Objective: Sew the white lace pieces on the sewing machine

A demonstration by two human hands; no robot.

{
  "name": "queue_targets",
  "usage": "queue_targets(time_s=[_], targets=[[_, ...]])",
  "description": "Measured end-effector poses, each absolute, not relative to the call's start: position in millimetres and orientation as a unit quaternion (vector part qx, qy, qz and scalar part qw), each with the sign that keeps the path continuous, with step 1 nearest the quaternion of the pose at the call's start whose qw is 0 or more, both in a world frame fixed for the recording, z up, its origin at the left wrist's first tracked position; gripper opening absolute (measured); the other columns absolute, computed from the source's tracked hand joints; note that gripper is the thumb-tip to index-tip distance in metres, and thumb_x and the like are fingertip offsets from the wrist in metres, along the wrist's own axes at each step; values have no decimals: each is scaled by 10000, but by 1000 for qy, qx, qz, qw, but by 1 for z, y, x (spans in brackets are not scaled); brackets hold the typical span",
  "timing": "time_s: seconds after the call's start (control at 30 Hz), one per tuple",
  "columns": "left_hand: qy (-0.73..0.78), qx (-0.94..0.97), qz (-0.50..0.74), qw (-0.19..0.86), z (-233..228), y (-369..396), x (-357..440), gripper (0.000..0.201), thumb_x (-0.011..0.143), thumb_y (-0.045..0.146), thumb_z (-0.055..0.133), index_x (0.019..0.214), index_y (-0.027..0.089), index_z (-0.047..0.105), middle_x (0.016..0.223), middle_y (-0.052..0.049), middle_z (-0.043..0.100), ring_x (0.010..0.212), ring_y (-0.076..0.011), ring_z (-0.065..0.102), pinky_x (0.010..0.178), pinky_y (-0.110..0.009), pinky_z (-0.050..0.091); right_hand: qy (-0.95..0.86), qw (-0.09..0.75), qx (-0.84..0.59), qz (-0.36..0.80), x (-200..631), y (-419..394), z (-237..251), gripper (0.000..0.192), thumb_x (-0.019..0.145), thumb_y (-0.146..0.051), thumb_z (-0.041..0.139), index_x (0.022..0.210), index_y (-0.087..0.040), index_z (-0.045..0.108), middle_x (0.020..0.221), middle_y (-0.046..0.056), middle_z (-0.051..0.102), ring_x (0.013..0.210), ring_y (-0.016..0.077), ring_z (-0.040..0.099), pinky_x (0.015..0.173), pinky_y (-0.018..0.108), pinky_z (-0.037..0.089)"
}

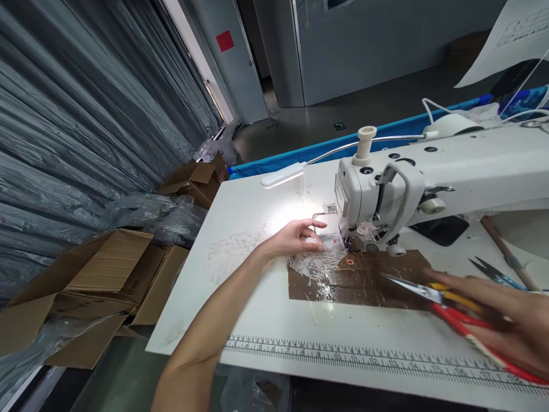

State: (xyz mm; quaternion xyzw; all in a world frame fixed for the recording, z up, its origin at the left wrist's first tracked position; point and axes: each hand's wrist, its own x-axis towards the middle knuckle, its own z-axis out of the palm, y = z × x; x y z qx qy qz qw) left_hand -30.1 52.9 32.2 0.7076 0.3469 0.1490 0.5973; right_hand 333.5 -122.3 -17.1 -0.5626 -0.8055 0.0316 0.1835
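Small pale piece [331,242], see-through with red marks: just left of the sewing machine's [458,169] needle area. Left hand [295,237] there too, fingers bent, thumb and fingertips nearly together, pinching the piece's left end. White lace [315,264] under and beside that hand, left and near side of the machine; more lacy white netting [235,252] spread farther left of it on the white table [184,315].

Scissors [422,290], red and yellow handles, near side of the machine, tips pointing left; blades look together. Right hand [510,315] gripped round the handles, blurred; exact finger positions can't tell.

Brown patch [364,293], shiny in places, on the table under and in front of the machine head; small red-marked sticker [350,262] at its upper edge, close to the needle area. Ruler strip [343,358] along the table's near edge, well in front of the machine. Snips [500,272] with blue handles and brown stick [508,252] below the machine's arm, toward its right. Lit lamp [283,175] left of the machine head. Blue cloth [295,155] behind the machine. Cardboard boxes [111,263], plastic bags [158,217], grey curtain [94,114]: well left of the machine. Door [231,68] with red paper [225,40] far behind it.
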Motion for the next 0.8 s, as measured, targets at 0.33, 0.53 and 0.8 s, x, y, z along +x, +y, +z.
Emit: queue_targets(time_s=[0.33, 0.53, 0.8], targets=[[330, 686, 137, 634, 27, 40, -21, 625, 762, 273, 769, 1322, 143, 525, 897, -65, 716, 839, -161, 674, 872, -365, 505, -829, 14, -555, -74, 229, -71, 24, 479, 941, -567, 382, 1130, -170, 569, 784, 91, 669, 637, 274, 632, 488, 321, 314], [316, 666, 163, 655, 26, 39, -21, 655, 749, 254, 765, 1334, 132, 496, 840, -48, 689, 809, -161, 657, 858, -384, 503, -850, 11, -522, -74, 219, -66, 27, 474, 965, -524, 335, 1152, -150, 557, 759, 98, 689, 609, 276, 635, 505, 332, 331], [315, 659, 175, 660, 24, 39, -20, 655, 754, 243, 757, 1333, 122, 474, 818, -50, 677, 805, -174, 657, 841, -391, 503, -854, 46, -517, -38, 215, -64, 27, 415, 961, -548, 324, 1017, -204, 549, 694, 50, 678, 608, 277, 640, 531, 347, 346]])
